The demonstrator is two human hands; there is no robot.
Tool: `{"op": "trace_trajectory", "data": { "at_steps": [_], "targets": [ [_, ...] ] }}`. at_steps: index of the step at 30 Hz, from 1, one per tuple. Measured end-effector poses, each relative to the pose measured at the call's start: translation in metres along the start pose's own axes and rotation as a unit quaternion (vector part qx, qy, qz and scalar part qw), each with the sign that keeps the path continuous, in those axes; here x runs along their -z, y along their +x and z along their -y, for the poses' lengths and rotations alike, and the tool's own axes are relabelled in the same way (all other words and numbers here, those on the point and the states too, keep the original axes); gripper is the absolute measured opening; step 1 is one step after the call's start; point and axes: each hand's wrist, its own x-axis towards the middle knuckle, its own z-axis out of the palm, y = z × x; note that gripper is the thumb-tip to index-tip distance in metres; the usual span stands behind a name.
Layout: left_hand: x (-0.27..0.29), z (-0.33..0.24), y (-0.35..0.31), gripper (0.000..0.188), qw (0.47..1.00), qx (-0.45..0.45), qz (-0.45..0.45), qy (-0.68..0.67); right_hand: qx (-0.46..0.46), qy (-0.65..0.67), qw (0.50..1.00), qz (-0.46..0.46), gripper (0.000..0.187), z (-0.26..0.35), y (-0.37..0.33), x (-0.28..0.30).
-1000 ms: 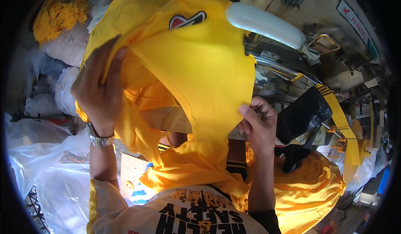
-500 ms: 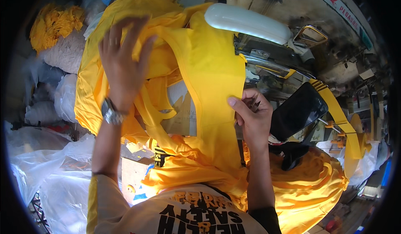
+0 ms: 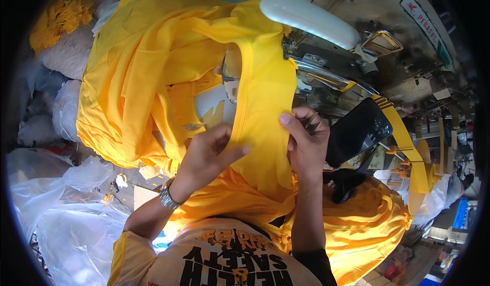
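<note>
A long yellow fabric piece (image 3: 263, 92) with a stitched band along its left edge stretches from the sewing machine (image 3: 311, 64) toward my lap. At its right edge, my right hand (image 3: 306, 143) is closed on the cloth, thumb on top and fingers curled. Something small and dark shows among those fingers, too unclear to name. My left hand (image 3: 204, 158), with a metal watch (image 3: 167, 194) on its wrist, is at the piece's left edge. Its thumb points out over the cloth, apart from the loosely bent fingers. Whether it touches the cloth is unclear.
A large heap of yellow cloth (image 3: 127, 76) lies to the left, and more yellow cloth (image 3: 362, 235) sits at the lower right. A dark phone (image 3: 360, 133) stands right of my right hand. Above is a white rounded lamp (image 3: 309, 20). Clear plastic bags (image 3: 76, 235) fill the lower left.
My left hand has come down and right from above the cloth heap to the left edge of the yellow piece. My right hand stays at the right edge.
</note>
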Motion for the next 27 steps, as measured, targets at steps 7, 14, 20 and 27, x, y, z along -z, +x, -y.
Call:
{"op": "trace_trajectory", "data": {
  "at_steps": [7,14,20,27],
  "targets": [
    [0.037,0.001,-0.011,0.022,0.996,-0.018,0.056,0.069,0.003,0.022,1.000,-0.010,0.010,-0.002,-0.007,-0.001],
    [0.068,-0.020,-0.006,0.016,0.991,-0.069,-0.092,0.065,0.006,0.054,0.998,0.013,0.010,-0.008,-0.007,0.000],
    [0.128,-0.028,-0.008,0.024,0.967,-0.078,-0.097,0.223,-0.016,0.069,0.997,0.013,0.010,-0.009,-0.013,0.004],
    [0.087,-0.001,-0.009,0.038,0.741,-0.261,-0.268,0.557,-0.010,0.069,0.998,-0.003,0.010,-0.014,-0.011,-0.002]
  ]
}}
